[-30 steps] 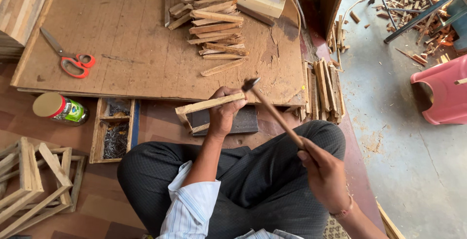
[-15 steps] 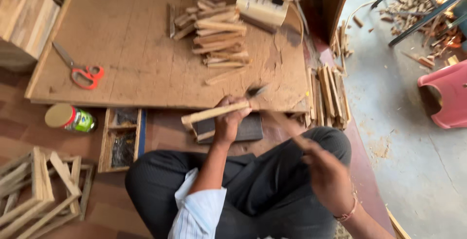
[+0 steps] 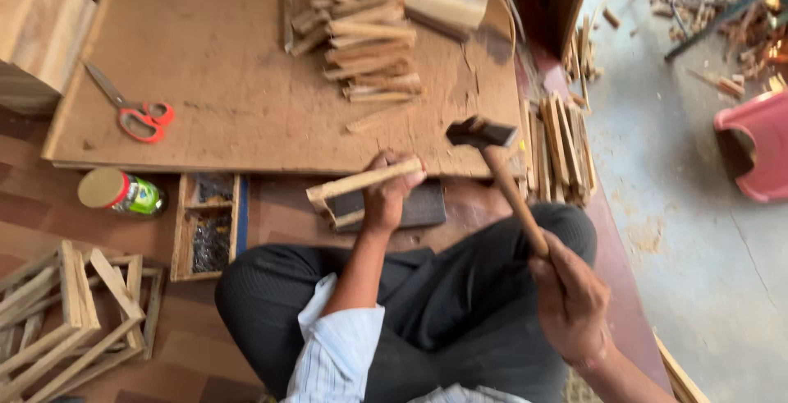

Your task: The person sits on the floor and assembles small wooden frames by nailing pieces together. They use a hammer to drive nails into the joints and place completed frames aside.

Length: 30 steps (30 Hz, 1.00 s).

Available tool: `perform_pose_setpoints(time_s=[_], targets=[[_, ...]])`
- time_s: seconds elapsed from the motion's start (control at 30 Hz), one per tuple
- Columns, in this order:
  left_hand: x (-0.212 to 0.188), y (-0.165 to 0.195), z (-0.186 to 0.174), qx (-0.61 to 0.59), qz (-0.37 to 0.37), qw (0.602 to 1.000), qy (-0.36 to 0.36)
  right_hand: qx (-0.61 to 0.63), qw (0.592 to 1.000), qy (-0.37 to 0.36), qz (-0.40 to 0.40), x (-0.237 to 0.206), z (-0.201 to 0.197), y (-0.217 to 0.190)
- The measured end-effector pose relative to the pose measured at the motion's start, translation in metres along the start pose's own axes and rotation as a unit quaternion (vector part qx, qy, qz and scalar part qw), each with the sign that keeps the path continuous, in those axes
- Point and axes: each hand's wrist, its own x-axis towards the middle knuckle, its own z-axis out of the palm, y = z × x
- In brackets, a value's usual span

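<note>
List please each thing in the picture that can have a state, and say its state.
hammer: raised, gripped by right hand
wooden strip: held by left hand over dark block
scissors: lying closed on board
jar: on its side, lid on
nail tray: open, holds nails

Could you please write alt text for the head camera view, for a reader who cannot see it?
A seated person's left hand steadies wooden strips on a dark block while the right hand holds a hammer raised beside them. A board ahead carries red scissors and stacked wood pieces.
</note>
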Motion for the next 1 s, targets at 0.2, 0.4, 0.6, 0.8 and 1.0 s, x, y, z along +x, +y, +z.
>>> perform_pose_setpoints(time_s=[0.2, 0.4, 0.6, 0.8, 1.0], targets=[[-0.002, -0.007, -0.005, 0.023, 0.011, 1.000, 0.010, -0.134, 0.986, -0.053, 0.085, 0.007, 0.008, 0.005], [0.000, -0.011, -0.005, -0.052, 0.037, 0.998, -0.021, -0.095, 0.995, -0.043, 0.002, 0.004, 0.012, 0.011], [-0.008, -0.022, -0.006, -0.086, -0.117, 0.989, -0.018, 0.081, 0.946, -0.010, 0.315, -0.003, 0.029, 0.028], [-0.018, -0.033, -0.005, 0.293, 0.004, 0.955, -0.046, 0.407, 0.760, 0.020, 0.507, 0.013, 0.098, 0.078], [-0.010, 0.017, 0.004, 0.182, -0.037, 0.981, -0.053, 0.315, 0.828, 0.037, 0.463, 0.006, 0.149, 0.118]])
